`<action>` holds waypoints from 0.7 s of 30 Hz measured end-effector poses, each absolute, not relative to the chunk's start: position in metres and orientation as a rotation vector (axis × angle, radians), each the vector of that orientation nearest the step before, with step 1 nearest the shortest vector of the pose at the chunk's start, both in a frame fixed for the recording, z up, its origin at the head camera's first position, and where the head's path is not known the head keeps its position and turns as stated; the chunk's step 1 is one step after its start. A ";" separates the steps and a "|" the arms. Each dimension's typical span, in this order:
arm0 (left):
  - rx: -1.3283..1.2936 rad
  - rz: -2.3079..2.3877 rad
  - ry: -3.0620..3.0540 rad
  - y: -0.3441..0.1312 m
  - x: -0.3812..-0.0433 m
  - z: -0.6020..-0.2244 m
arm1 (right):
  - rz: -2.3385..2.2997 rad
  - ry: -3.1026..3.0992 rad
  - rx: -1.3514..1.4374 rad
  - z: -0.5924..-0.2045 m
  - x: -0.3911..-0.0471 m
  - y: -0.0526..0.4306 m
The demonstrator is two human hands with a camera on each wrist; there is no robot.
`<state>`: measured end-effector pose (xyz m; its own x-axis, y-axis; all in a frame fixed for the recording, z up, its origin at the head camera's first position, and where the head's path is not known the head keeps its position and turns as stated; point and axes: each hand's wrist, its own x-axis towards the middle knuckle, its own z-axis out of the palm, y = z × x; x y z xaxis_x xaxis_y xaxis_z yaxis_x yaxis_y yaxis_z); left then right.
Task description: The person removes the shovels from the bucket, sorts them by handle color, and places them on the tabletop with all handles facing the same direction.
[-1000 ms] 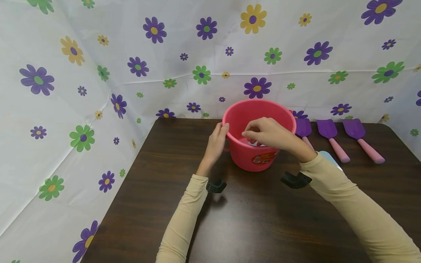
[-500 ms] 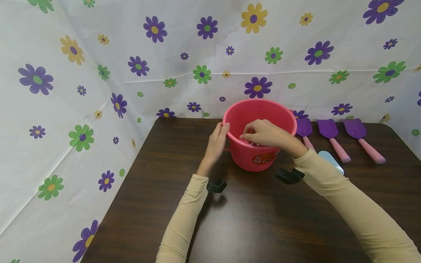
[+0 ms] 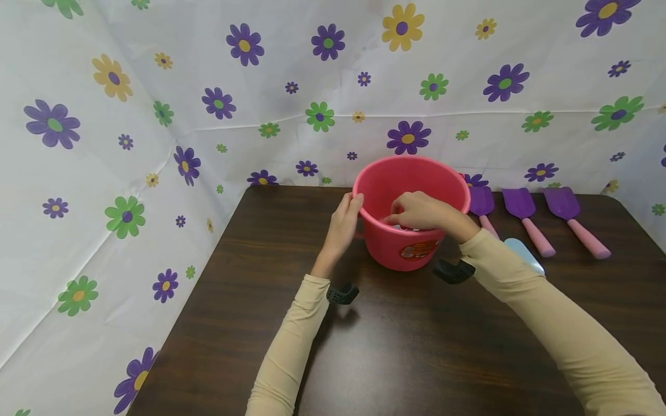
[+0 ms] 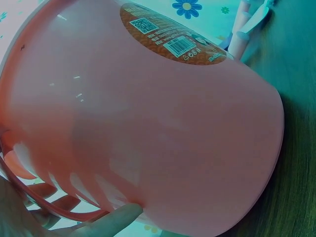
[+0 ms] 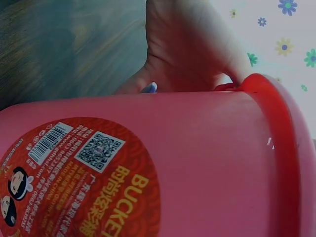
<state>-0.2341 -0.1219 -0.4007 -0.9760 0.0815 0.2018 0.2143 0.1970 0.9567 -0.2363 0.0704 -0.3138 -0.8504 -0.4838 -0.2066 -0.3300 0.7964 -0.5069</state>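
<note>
A pink-red plastic bucket (image 3: 385, 245) with an oval label (image 5: 79, 173) stands upright on the dark wooden table. At its left side my left hand (image 3: 340, 225) grips the rim, and the left wrist view shows the thumb (image 4: 123, 217) along the outer wall. My right hand (image 3: 421, 211) reaches down into the bucket, its fingertips largely behind the front rim. Small white and red bits (image 3: 403, 227) show just beneath it; whether the fingers hold them I cannot tell. In the right wrist view, the bucket wall hides the right hand.
Right of the bucket lie three purple shovels (image 3: 562, 202) with pink handles, one partly behind the bucket. A light blue flat piece (image 3: 524, 254) lies near the right forearm. White flowered cloth (image 3: 291, 144) rises behind and left of the table (image 3: 250, 289).
My right hand has sunk deeper into the bucket and shifted slightly, covering more of the red and white bits. The light blue piece shows more. My left hand stays at the rim.
</note>
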 end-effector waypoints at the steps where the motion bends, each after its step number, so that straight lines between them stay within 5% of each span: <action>1: -0.292 -1.904 -2.344 -0.122 -0.234 -0.401 | -0.659 2.652 -0.614 -0.314 -0.237 0.071; 21: -0.326 -1.850 -2.357 -0.122 -0.236 -0.401 | -0.549 2.507 -0.611 -0.315 -0.245 0.075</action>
<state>-0.2355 -0.1224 -0.4014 -0.9686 0.0903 0.2317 0.2465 0.2259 0.9425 -0.2450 0.0746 -0.3153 -0.7750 -0.5136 -0.3683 -0.3127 0.8180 -0.4828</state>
